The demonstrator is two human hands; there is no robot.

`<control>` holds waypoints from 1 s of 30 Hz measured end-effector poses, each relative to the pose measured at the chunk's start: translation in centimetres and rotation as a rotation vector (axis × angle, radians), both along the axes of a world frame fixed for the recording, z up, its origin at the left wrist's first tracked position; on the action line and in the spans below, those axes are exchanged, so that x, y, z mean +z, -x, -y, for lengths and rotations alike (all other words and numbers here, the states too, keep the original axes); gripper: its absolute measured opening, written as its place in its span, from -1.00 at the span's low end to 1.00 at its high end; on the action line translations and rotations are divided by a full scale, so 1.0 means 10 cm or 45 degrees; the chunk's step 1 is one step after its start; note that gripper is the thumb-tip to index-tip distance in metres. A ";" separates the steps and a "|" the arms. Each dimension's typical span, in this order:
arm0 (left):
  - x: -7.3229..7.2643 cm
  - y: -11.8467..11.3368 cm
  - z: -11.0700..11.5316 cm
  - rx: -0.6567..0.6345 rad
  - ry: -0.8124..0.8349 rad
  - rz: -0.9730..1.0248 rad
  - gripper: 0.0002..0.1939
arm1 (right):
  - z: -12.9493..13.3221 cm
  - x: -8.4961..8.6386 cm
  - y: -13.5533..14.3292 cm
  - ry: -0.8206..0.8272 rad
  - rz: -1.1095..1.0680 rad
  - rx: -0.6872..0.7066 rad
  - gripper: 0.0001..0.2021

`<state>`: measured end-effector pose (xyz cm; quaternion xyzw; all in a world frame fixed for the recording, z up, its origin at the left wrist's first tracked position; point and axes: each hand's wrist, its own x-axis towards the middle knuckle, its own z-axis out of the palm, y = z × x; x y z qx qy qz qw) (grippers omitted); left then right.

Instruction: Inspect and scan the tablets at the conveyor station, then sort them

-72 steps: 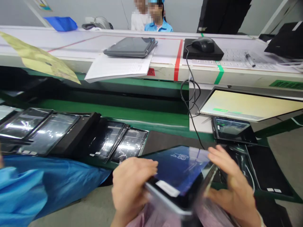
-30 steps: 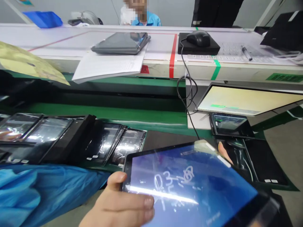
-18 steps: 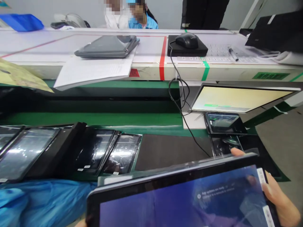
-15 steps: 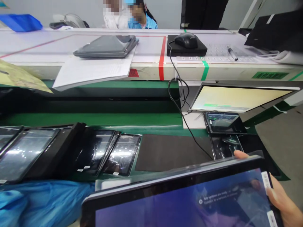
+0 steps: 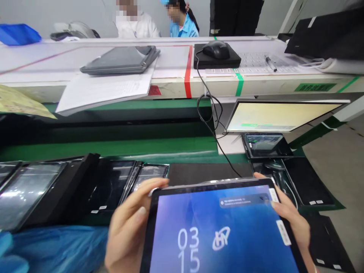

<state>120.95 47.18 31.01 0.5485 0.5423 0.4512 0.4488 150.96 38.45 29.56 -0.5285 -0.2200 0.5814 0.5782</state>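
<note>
A tablet (image 5: pixel 224 231) with a lit blue screen, showing 03 15 and a notification, is held up close at the bottom centre. My left hand (image 5: pixel 129 223) grips its left edge, the thumb in front of the frame and the fingers at the upper corner. At the right edge my right hand (image 5: pixel 292 216) holds it, the thumb on the bezel near two white labels. Behind the tablet's top edge lies a dark mat (image 5: pixel 210 171), partly covered by it.
Dark-screened tablets (image 5: pixel 31 189) line the green bench (image 5: pixel 182 146) at left. More tablets (image 5: pixel 267 145) sit at right below a lit monitor (image 5: pixel 284 115). A mouse (image 5: pixel 216 49), its cable hanging down, and stacked devices (image 5: pixel 122 60) rest on the shelf. Two people are beyond.
The tablet has moved right and become more level, and its clock now shows. My left hand has come into view, holding its left edge. The camera view has shifted slightly.
</note>
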 end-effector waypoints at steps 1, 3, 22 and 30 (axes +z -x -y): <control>-0.04 -0.08 -0.09 -0.079 0.061 -0.039 -0.51 | -0.03 -0.08 0.02 0.002 -0.038 -0.024 -0.37; -0.13 -0.20 -0.25 -0.205 0.209 -0.133 -0.56 | -0.05 -0.26 0.08 -0.011 -0.100 -0.080 -0.40; -1.60 -1.08 -1.24 -0.789 0.586 -0.149 -0.54 | 0.40 -1.81 0.50 0.105 -0.446 -0.887 -0.44; -2.41 -0.55 -0.92 0.018 0.265 -1.106 -0.31 | -0.08 -2.46 0.33 -0.017 -0.417 -1.162 -0.36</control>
